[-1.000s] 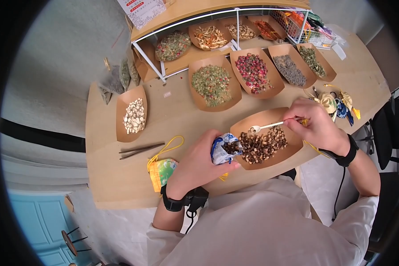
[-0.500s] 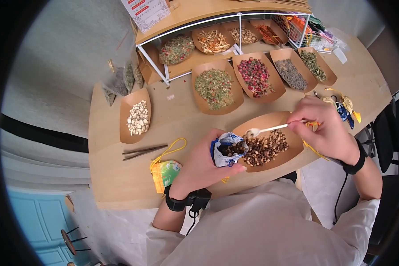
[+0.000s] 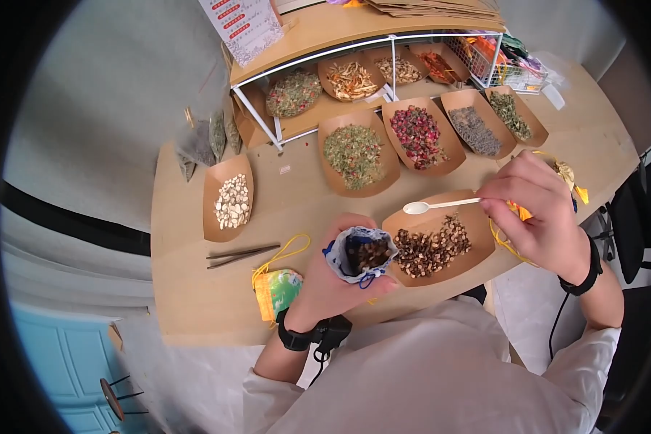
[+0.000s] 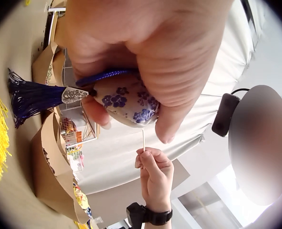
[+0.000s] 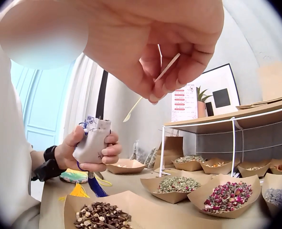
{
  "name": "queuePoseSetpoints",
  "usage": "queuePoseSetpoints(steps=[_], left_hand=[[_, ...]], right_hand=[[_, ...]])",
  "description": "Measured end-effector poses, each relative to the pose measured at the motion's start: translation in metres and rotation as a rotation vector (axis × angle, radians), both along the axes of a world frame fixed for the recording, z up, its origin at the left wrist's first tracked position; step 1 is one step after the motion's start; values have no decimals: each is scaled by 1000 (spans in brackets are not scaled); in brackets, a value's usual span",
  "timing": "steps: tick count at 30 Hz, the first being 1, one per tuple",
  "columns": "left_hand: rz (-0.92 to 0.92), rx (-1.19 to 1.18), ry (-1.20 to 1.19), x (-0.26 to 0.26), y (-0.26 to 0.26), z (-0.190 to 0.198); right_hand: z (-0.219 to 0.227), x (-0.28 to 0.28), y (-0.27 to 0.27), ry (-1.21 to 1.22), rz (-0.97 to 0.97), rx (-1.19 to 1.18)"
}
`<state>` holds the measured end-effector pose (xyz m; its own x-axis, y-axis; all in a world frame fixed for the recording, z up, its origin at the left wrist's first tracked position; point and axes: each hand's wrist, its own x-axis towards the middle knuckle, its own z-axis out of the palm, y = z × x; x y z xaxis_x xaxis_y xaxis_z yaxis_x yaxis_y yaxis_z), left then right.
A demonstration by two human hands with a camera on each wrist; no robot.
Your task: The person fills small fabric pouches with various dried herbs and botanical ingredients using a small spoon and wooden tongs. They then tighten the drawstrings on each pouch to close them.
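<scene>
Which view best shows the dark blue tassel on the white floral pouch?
Left wrist view: the tassel is close, its threads and patterned silver cap clear. Right wrist shows it small, below the pouch; head doesn't show it.

Bright, diffuse light; soft shadows; edges bowed, corners dark.

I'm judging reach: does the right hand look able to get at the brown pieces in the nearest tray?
Probably yes: the right hand holds its spoon above the tray, and nothing covers the brown pieces.
</scene>
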<state>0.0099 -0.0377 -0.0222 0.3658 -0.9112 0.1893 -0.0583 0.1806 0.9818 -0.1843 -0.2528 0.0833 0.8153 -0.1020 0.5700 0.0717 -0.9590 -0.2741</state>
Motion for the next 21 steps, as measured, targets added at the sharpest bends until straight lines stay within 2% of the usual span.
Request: queuePoseSetpoints(steps=[1, 5, 7, 11, 13, 18, 21], left_hand=[[-14, -90, 97, 0, 1, -2], [9, -81, 44, 3, -2, -8], [-19, -96, 73, 4, -2, -8], [-28, -125, 81, 2, -5, -11], [-98, -190, 49, 1, -7, -10], [-61, -154, 86, 1, -1, -4], [-101, -216, 73, -1, -8, -7]], right_hand=[[0, -1, 0, 16, -13, 72], [-2, -3, 2, 73, 6, 181], [-1, -2, 4, 133, 24, 309], [-10, 12, 18, 157, 162, 341], [-5, 14, 19, 163, 161, 345], [-10, 13, 7, 160, 104, 328], [-14, 18, 17, 200, 205, 353]])
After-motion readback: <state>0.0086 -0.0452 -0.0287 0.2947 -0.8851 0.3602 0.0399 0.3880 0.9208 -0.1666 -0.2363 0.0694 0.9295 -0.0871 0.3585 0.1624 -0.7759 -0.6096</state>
